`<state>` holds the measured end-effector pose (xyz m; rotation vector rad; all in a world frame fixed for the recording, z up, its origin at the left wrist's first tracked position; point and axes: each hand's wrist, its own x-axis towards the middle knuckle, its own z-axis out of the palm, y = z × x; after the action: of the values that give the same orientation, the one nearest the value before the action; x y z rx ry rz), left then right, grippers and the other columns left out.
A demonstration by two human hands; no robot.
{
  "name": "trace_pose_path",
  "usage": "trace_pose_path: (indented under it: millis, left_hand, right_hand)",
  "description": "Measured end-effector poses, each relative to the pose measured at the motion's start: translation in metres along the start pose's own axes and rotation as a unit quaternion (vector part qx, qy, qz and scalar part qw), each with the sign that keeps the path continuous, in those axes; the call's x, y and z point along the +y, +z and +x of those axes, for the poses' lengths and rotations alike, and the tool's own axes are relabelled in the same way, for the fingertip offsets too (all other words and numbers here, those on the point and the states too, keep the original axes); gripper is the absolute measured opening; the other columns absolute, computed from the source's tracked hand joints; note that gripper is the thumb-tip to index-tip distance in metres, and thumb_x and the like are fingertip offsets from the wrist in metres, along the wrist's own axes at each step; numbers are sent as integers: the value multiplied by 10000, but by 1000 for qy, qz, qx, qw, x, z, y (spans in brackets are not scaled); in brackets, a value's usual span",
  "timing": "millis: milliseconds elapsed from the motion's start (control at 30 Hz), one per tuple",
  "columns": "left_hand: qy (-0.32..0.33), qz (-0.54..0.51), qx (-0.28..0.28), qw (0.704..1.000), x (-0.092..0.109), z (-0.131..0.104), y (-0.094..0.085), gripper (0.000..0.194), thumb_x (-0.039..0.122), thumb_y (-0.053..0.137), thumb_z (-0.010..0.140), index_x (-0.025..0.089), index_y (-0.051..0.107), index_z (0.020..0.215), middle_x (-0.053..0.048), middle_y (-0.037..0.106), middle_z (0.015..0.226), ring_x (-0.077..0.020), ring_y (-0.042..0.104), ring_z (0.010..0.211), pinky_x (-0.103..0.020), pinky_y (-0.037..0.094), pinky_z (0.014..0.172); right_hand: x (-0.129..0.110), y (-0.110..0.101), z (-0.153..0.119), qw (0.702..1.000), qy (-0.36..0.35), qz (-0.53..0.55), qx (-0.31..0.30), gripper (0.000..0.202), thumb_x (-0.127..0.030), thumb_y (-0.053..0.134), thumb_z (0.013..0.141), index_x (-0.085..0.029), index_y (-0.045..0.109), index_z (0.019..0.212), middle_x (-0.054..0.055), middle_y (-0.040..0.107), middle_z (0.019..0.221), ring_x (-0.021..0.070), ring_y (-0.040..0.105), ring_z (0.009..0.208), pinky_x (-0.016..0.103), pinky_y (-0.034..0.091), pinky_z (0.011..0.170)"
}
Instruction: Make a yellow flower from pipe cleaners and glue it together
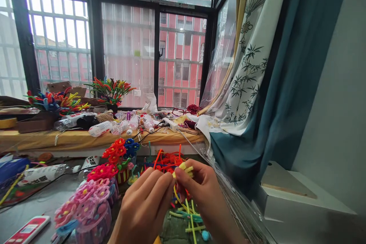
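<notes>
In the middle foreground I hold a small folded bundle of pale yellow pipe cleaner [187, 168]. My right hand [204, 188] pinches it between thumb and fingers. My left hand [147, 202] is closed at its left side, fingertips against the same bundle, though its thumb is hidden. A yellow strand hangs below the hands. Behind them lies a heap of red pipe cleaners [167, 159]. Beneath my right hand are loose yellow and green pipe cleaners [191, 216] and a blue pompom [205, 235].
At left stand pots of pink pipe-cleaner flowers [88, 202], with red flowers [114, 150] and blue flowers [131, 147] behind. A red and white device [28, 230] lies front left. Plastic bottles [101, 128] clutter the window ledge. Long wires in clear wrap [240, 202] slant along the right.
</notes>
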<state>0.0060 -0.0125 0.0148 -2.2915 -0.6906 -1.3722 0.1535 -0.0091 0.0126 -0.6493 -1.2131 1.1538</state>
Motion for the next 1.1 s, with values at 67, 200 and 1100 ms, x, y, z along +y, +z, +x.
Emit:
trace_pose_path:
  millis: [67,200,1100]
  left_hand:
    - [11,21,16,1000,2,-1,2,121,70,505,965,183,540,943,-3,616,750,-149,573,674,-262,476,722]
    - [-29,26,54,998,5,-2,6,115,84,500,974,189,542,952,8,614,763,-133,571,696,-243,461,750]
    - [-462,-405,-12,789,26,18,2,231,387,730,742,187,693,632,52,516,485,-85,437,466,-170,359,455]
  right_hand:
    - [1,1,0,1000,-1,5,2,440,-536,814,715,-151,607,664,-48,541,507,64,445,427,174,405,423]
    - [5,2,0,999,-32,1,6,393,-501,786,768,-159,613,681,-43,555,518,74,464,427,180,413,415]
    - [4,-11,4,987,-79,131,41,319,-321,919,662,-212,739,902,-37,675,651,71,579,519,146,474,501]
